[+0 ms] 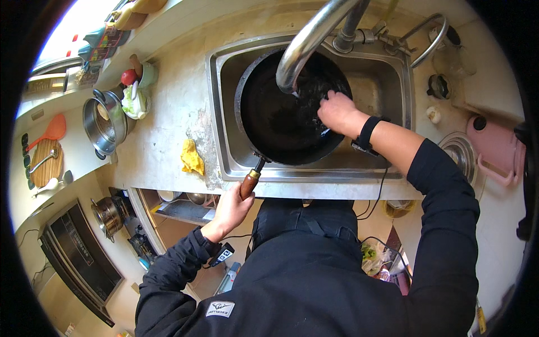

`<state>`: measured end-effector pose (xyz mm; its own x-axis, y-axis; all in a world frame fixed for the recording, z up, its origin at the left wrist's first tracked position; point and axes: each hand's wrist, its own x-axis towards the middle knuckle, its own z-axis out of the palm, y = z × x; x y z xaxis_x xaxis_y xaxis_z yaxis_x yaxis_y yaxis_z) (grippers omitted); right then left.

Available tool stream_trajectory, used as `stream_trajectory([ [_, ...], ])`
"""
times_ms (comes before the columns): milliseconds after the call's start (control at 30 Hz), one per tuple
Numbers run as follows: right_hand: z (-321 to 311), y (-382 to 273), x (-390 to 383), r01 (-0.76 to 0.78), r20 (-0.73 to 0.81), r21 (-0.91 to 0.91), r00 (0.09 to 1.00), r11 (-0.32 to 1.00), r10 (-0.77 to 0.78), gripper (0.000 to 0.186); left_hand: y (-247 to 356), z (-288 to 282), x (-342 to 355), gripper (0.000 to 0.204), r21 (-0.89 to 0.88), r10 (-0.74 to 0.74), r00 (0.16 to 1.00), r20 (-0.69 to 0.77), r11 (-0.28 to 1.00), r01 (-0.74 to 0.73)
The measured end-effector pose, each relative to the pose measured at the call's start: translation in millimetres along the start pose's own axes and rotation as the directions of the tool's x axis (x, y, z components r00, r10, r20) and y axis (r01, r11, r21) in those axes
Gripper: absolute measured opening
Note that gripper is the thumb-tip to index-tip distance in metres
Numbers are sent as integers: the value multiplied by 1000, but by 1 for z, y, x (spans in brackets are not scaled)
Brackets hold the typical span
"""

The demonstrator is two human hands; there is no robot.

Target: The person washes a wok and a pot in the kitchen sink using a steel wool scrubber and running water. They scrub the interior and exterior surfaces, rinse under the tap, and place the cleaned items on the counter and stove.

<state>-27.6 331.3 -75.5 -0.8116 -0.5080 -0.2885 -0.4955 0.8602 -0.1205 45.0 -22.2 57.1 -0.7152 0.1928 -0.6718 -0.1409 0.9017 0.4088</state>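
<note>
A large black wok [266, 115] rests in the steel sink [215, 106], with dark rippled water inside it. My left hand [229, 208] is wrapped round its brown wooden handle [250, 183], which sticks out over the sink's front edge. Inside the wok, toward its right side, my right hand [338, 114] is closed with the fingers pointing down at the water. The fingertips are partly hidden, so whatever they hold cannot be made out. Above the wok curves the chrome faucet [300, 53], its spout just left of my right hand.
A crumpled yellow cloth [192, 157] lies on the counter left of the sink. Farther left are a steel pot [102, 130] and a cabbage [135, 102]. To the right stand steel bowls [457, 149] and a pink board-like item [494, 147]. A black cable [383, 182] hangs by my right wrist.
</note>
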Motion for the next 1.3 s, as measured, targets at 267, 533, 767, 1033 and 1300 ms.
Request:
stream_trajectory([
  [267, -24, -71, 43, -216, 255, 747, 966, 629, 29, 37, 1, 1, 3, 26, -35, 3, 995, -103, 999, -7],
  [533, -36, -54, 35, -92, 352, 345, 935, 934, -38, 25, -12, -14, -6, 26, -61, 1, 995, -101, 998, -7],
  [767, -19, -84, 33, 109, -19, 855, 984, 507, -180, 41, -11, -13, -10, 30, -25, 36, 995, -88, 999, -39],
  [1033, 7, -7, 52, -215, -318, 57, 922, 975, 222, 15, -8, -17, -18, 30, -54, 83, 995, -56, 995, -86],
  [1300, 8, -7, 57, -234, -325, 201, 900, 951, 290, 14, -4, -22, -18, 29, -104, 24, 999, 29, 994, -20],
])
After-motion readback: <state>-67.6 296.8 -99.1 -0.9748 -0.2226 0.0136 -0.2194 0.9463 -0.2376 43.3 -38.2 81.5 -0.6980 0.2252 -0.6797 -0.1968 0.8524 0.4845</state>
